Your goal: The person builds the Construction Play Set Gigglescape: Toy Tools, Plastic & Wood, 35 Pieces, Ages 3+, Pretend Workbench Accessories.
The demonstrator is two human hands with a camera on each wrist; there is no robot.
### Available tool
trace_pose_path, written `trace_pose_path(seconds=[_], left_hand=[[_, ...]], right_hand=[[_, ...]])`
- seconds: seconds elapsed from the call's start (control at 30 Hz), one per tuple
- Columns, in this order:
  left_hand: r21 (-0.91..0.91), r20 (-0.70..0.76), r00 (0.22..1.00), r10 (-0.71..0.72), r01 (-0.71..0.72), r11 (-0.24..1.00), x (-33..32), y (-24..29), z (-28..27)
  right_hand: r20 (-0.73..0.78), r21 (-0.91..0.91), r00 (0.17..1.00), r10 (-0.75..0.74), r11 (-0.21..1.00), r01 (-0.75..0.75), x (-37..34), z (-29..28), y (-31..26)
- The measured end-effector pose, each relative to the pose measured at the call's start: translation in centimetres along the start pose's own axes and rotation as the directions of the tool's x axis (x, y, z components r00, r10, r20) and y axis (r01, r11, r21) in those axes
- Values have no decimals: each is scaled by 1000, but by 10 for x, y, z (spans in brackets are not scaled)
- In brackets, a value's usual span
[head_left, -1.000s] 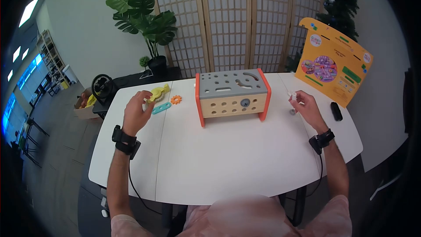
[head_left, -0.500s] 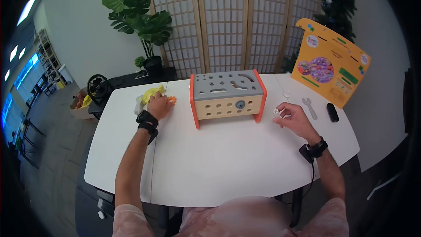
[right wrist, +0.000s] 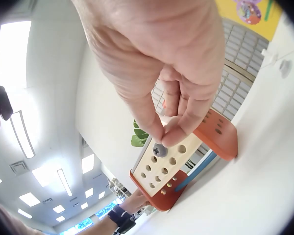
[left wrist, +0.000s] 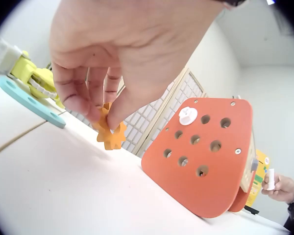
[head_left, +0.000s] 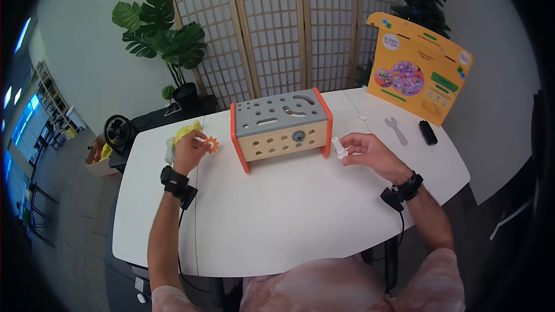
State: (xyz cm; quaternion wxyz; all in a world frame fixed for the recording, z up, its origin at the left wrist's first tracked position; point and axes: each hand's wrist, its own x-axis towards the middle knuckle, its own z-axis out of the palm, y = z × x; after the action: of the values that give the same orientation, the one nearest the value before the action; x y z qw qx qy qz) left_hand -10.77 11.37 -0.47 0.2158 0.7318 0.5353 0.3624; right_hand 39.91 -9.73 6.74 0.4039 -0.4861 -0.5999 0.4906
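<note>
With thumb and fingertips, my left hand (head_left: 191,155) pinches an orange toy gear (left wrist: 111,137), held upright just above the table left of the toy workbench (head_left: 280,120). My right hand (head_left: 373,153) pinches a white toy bolt (head_left: 339,148) close to the workbench's right leg; in the right wrist view the fingers hide most of it. The workbench has a grey top, a wooden front with a grey screw (head_left: 298,136), and red sides. A white bolt head (left wrist: 187,116) sits in its left side. Behind my left hand lie a yellow toy piece (head_left: 186,131) and a teal strip (left wrist: 32,103).
A grey toy wrench (head_left: 396,131) and a black case-like object (head_left: 428,133) lie at the right of the table. An orange-yellow box (head_left: 419,69) stands at the back right. Another small white piece (head_left: 363,117) lies behind the workbench's right side.
My left hand has moved from the yellow piece to the orange gear and picked it up. My right hand has carried the white bolt left, toward the workbench, uncovering the wrench.
</note>
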Motion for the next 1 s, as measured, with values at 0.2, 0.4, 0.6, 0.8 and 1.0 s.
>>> trace_pose_path(seconds=[0.2,0.4,0.6,0.8,1.0], left_hand=[[-306,-13,998,-69,62,950,-41,99,-41],[-555,184,981,58,55,830,-65,147,-25],[-309,263,952,159,-74,948,-65,166,27],[-339,207,956,210,-131,931,-62,170,55],[-288,139,947,290,-242,927,-63,175,59]], right_hand=[[62,41,998,-8,999,6,4,6,0],[129,48,990,-51,998,46,9,35,-12],[215,92,977,0,996,-20,22,63,-11],[252,103,968,18,994,-45,43,89,-2],[220,227,974,53,968,-104,61,109,-2]])
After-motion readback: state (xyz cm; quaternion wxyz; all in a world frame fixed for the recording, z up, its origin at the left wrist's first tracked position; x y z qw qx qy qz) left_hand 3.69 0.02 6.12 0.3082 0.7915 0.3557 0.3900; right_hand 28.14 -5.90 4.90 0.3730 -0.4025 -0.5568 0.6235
